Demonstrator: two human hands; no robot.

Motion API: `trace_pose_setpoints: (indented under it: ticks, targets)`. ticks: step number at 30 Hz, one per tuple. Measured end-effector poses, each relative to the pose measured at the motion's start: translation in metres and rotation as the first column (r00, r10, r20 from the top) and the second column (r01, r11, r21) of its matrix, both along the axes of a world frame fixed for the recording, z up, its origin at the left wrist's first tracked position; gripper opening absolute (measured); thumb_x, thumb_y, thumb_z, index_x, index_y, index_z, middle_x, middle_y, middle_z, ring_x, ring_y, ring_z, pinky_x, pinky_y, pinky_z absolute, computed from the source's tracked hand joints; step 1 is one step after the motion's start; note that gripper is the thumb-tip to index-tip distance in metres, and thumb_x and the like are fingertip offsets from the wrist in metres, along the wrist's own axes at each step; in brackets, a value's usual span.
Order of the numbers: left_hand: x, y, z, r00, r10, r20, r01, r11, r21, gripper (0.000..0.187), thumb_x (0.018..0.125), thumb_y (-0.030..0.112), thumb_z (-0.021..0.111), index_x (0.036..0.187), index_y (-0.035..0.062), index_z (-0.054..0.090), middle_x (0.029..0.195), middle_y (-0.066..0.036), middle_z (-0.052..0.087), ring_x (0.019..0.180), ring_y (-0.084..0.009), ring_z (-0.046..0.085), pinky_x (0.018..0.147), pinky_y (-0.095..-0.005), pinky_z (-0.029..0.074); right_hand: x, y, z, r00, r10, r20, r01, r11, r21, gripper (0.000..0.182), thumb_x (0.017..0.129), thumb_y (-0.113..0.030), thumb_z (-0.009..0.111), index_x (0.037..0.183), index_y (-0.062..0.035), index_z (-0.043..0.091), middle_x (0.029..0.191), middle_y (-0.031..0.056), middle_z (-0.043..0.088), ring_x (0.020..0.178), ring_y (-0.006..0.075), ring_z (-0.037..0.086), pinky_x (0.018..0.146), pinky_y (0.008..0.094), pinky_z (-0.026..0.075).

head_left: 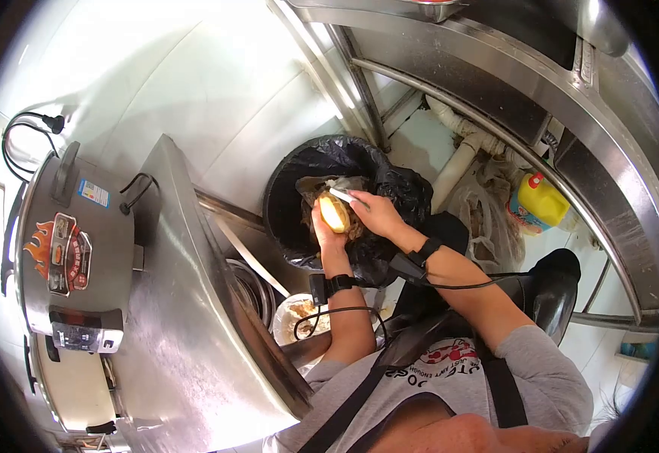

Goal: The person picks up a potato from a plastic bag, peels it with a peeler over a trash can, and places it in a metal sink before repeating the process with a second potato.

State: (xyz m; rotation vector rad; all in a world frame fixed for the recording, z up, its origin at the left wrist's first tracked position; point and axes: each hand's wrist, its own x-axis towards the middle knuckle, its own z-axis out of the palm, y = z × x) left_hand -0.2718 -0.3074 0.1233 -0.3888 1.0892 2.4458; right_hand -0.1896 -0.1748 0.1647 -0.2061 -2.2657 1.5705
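My left hand (328, 232) is wrapped round a partly peeled potato (334, 215), its pale yellow flesh facing up. In my right hand (377, 214) is a white-handled peeler (344, 195), held at the potato's upper end; its blade is too small to make out. Both hands are above a bin lined with a black bag (405, 181). Brownish scraps and a crumpled clear bag (311, 186) lie inside it, partly hidden by my hands and the potato.
A steel table (171, 302) with a large electric cooker (80, 249) stands at left. Below its edge is a white bucket (284, 313) with scraps. At right are a steel frame (488, 113), pipes (461, 162), a yellow bottle (541, 200) and plastic bags (488, 219). Cables run from my wrists.
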Motion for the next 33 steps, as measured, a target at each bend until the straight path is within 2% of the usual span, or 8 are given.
trace_pose_setpoints:
  ticks: [7,10,11,16,21,26,31,33]
  targets:
    - [-0.006,-0.003,-0.027,0.999,0.008,-0.052,-0.012,0.997,-0.072,0.048,0.085,0.050,0.054,0.111,0.0096,0.056,0.107,-0.005,0.062,0.096,-0.0230,0.059,0.080,-0.0397,0.049,0.016,-0.001,0.005,0.979,0.095,0.181,-0.145,0.947,0.288,0.035,0.089,-0.027,0.049,0.119,-0.0101,0.058,0.089,0.0201,0.065,0.082,0.0401,0.061,0.074,0.0477,0.048]
    - [-0.003,-0.013,-0.021,0.985,0.139,0.097,-0.133,0.989,-0.069,0.050,0.085,0.052,0.054,0.110,0.0092,0.058,0.106,-0.006,0.062,0.097,-0.0246,0.059,0.082,-0.0410,0.048,0.030,0.003,-0.010,0.884,0.363,0.296,-0.451,0.829,0.332,0.033,0.088,-0.027,0.050,0.117,-0.0131,0.059,0.090,0.0196,0.065,0.083,0.0412,0.061,0.074,0.0482,0.049]
    - [-0.006,-0.011,-0.028,0.981,0.192,-0.026,-0.192,0.981,0.009,0.051,0.085,0.055,0.051,0.110,0.0105,0.058,0.107,-0.006,0.062,0.097,-0.0263,0.058,0.083,-0.0432,0.047,0.038,-0.005,-0.011,0.886,0.340,0.315,-0.440,0.829,0.346,0.033,0.088,-0.026,0.050,0.116,-0.0125,0.059,0.090,0.0194,0.065,0.083,0.0409,0.061,0.074,0.0483,0.049]
    - [0.007,-0.009,-0.012,0.957,0.286,0.045,-0.280,0.954,-0.104,0.051,0.085,0.058,0.048,0.108,0.0142,0.058,0.104,-0.004,0.061,0.094,-0.0259,0.058,0.080,-0.0434,0.047,0.036,0.002,-0.017,0.969,0.208,0.136,-0.241,0.922,0.303,0.032,0.087,-0.024,0.054,0.116,-0.0102,0.059,0.088,0.0185,0.065,0.077,0.0392,0.062,0.069,0.0460,0.051]
    - [-0.001,-0.006,-0.024,0.995,0.097,0.034,-0.091,0.986,-0.136,0.051,0.083,0.060,0.050,0.109,0.0177,0.059,0.103,-0.002,0.063,0.094,-0.0221,0.059,0.071,-0.0407,0.047,0.026,0.003,-0.005,0.996,0.077,0.038,-0.085,0.943,0.321,0.036,0.089,-0.028,0.052,0.121,-0.0120,0.055,0.081,0.0200,0.065,0.073,0.0396,0.062,0.064,0.0491,0.049]
    - [-0.015,-0.014,-0.059,0.979,0.186,-0.079,-0.195,0.973,-0.124,0.053,0.085,0.058,0.051,0.112,0.0130,0.057,0.105,-0.006,0.062,0.092,-0.0241,0.059,0.074,-0.0418,0.048,0.037,-0.008,0.004,0.941,0.239,0.241,-0.333,0.786,0.520,0.040,0.089,-0.028,0.050,0.127,-0.0144,0.050,0.077,0.0200,0.064,0.071,0.0396,0.061,0.061,0.0492,0.048]
    - [-0.009,-0.016,-0.040,0.938,0.339,-0.068,-0.346,0.923,-0.171,0.048,0.084,0.045,0.054,0.118,0.0115,0.053,0.106,-0.007,0.060,0.093,-0.0262,0.058,0.072,-0.0409,0.046,0.031,-0.007,-0.007,0.951,0.245,0.190,-0.303,0.861,0.409,0.035,0.089,-0.027,0.049,0.118,-0.0098,0.057,0.084,0.0195,0.065,0.077,0.0395,0.062,0.067,0.0484,0.049]
    - [-0.009,-0.015,-0.037,0.957,0.287,-0.052,-0.292,0.945,-0.145,0.047,0.083,0.043,0.055,0.118,0.0115,0.053,0.107,-0.007,0.060,0.094,-0.0256,0.058,0.071,-0.0398,0.045,0.026,0.002,0.000,0.988,0.047,0.148,-0.075,0.979,0.191,0.034,0.088,-0.026,0.052,0.116,-0.0082,0.059,0.089,0.0210,0.065,0.081,0.0399,0.062,0.072,0.0474,0.049]
